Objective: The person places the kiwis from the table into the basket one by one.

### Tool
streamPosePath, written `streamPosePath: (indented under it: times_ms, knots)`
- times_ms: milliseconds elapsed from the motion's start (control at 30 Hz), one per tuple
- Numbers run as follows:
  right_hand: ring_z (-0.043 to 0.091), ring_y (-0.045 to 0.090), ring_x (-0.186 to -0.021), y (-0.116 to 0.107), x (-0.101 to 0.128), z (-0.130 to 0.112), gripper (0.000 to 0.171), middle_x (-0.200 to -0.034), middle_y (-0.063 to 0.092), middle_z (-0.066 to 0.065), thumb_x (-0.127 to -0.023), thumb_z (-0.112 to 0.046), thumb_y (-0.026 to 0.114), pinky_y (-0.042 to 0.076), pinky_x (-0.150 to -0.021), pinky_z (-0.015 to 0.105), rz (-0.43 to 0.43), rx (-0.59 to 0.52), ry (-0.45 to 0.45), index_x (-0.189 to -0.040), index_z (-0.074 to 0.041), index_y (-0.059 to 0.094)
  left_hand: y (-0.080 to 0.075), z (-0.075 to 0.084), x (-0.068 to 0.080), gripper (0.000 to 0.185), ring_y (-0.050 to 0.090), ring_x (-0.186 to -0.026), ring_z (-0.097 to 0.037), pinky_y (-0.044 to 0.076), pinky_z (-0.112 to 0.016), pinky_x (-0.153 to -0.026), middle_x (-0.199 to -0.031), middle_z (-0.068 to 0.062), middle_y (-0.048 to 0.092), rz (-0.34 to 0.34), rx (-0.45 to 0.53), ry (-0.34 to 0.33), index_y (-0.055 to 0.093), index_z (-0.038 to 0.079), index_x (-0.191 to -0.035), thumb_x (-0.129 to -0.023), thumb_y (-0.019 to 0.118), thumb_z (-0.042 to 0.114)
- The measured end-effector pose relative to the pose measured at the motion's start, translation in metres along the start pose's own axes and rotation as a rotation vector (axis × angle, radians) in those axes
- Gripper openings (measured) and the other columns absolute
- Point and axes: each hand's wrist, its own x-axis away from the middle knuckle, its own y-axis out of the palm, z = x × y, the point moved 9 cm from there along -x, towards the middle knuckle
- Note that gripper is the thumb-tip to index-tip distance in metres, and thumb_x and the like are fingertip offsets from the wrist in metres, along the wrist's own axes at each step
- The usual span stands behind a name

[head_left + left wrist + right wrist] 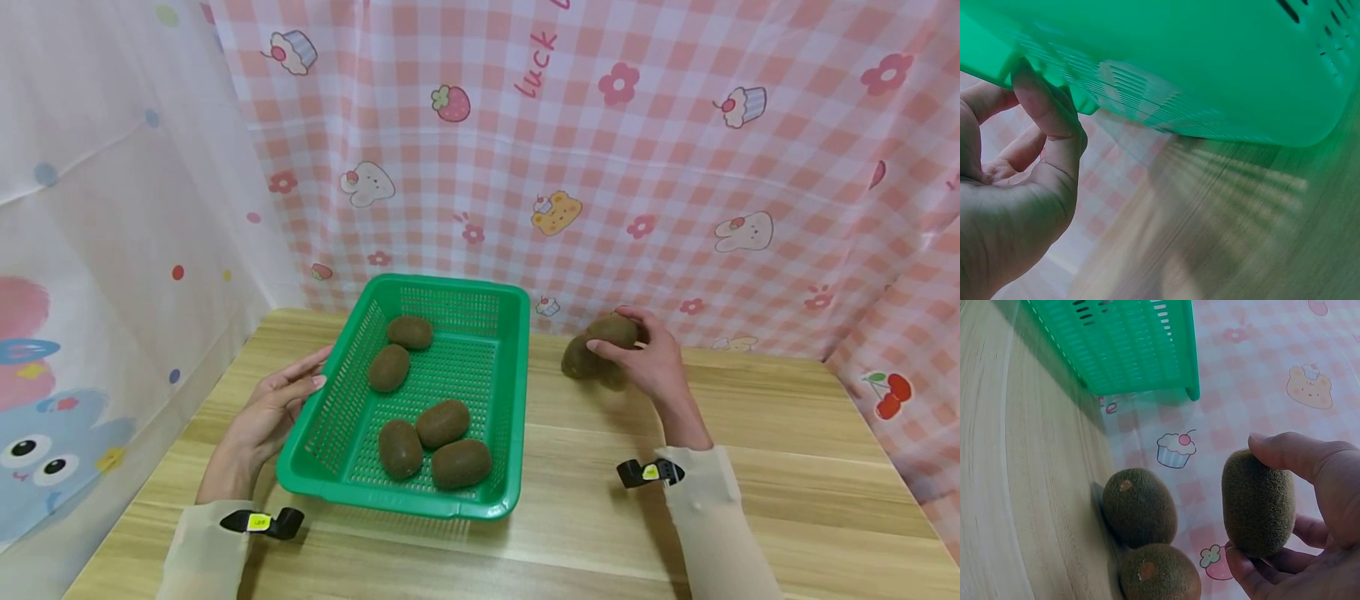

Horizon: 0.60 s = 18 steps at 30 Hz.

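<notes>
Several brown kiwis (442,423) lie in a green plastic basket (522,400). My left hand (272,412) touches the basket's left side from outside, its fingers relaxed. In the left wrist view, one fingertip (1025,72) reaches up beneath the green rim (991,69). To the right of the basket, my right hand (651,358) pinches a kiwi (1259,503) between thumb and fingers. Two other kiwis, one (1140,506) beside the other (1161,575), sit on the table below the held one. The right palm is partly hidden in the head view.
The wooden table (757,467) meets a pink checked cloth (487,167) at the back. A white cloth with cartoon prints (112,208) hangs at the left. Light falls through the basket's holes onto the wood.
</notes>
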Motion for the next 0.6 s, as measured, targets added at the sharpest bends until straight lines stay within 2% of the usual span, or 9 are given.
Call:
streamPosePath:
  times_ms: [300,600]
  knots:
    - [0.037,0.055,-0.129,0.006,0.002,-0.006,0.079,-0.147,0.054,0.017,-0.083,-0.037,0.087,0.049,-0.101,0.041,-0.028,-0.003,-0.013,-0.15,-0.015,0.051,0.002,0.001,0.0,0.047,0.075,-0.1,-0.01,0.063,-0.023,-0.082,-0.13,0.005,0.07,-0.007,0.0,0.005,0.051,0.015,-0.152,-0.107,0.05,0.002]
    - [0.04,0.054,-0.131,0.017,0.003,-0.012,0.077,-0.15,0.05,0.015,-0.083,-0.038,0.086,0.05,-0.106,0.051,-0.072,0.005,-0.047,-0.148,-0.016,0.051,0.002,0.002,0.001,0.047,0.075,-0.1,-0.01,0.063,-0.023,-0.082,-0.129,0.005,0.07,-0.008,0.003,0.004,0.052,0.015,-0.152,-0.107,0.05,0.002]
